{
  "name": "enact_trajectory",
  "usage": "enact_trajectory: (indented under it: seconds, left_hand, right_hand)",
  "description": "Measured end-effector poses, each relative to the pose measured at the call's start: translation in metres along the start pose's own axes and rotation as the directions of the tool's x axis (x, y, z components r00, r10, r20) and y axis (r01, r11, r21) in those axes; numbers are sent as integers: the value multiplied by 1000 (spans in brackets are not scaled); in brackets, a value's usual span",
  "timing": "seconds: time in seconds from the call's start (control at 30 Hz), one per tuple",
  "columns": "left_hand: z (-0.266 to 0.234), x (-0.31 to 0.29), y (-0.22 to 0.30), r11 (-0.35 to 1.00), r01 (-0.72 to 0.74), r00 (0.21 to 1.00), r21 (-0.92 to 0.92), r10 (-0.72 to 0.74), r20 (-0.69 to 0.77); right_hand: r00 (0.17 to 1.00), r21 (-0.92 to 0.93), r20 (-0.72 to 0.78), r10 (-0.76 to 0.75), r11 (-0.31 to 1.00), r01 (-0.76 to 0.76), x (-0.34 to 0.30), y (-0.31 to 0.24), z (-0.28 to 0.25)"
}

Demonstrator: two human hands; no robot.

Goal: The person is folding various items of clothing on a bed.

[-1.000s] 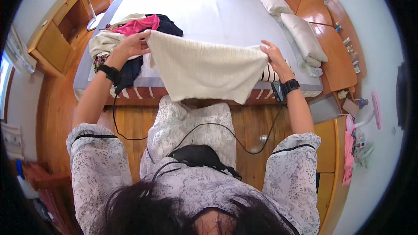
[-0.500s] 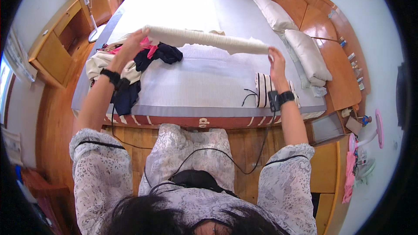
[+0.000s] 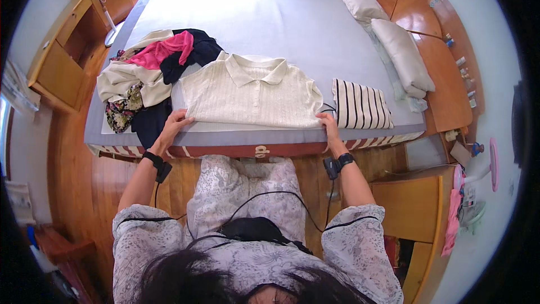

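A cream knitted polo shirt [image 3: 247,98] lies front up on the near edge of the bed, collar pointing away from me. Its short sleeves lie close to the body, and its near edge runs straight across between my hands. At that edge's left end my left hand [image 3: 176,122] pinches the fabric. My right hand [image 3: 328,125] grips the right end in the same way. Whether the near edge is a hem or a fold, I cannot tell. Just right of the shirt lies a folded white top with black stripes [image 3: 363,105].
Left of the shirt is a loose heap of clothes, with a pink garment [image 3: 163,50], dark pieces and a floral one [image 3: 125,108]. Two pillows [image 3: 399,56] lie by the wooden headboard [image 3: 441,79]. A wooden cabinet [image 3: 408,202] stands at my right, and a cable hangs by my wrists.
Both hands have come down and toward me, bringing the polo shirt from a raised, stretched strip to lying flat on the bed. Its collar and front now show.
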State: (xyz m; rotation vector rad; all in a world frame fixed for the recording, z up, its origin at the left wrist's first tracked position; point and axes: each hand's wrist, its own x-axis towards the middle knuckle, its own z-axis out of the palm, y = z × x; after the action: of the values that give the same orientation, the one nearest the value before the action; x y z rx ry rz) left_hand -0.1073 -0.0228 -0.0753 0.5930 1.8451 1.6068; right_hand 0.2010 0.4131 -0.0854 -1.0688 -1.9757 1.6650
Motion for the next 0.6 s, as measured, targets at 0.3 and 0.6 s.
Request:
enact_trajectory:
  seconds: [0.3,0.6]
  left_hand:
    - [-2,-4,-3,989,64,998,-136,-66,-11]
    - [-1,2,-6,984,53,997,-168,-63,-54]
  right_hand:
    - [993,212,98,66,974,-86,-3,8,-8]
    - [994,309,-108,-11,950,44,-10,9,-8]
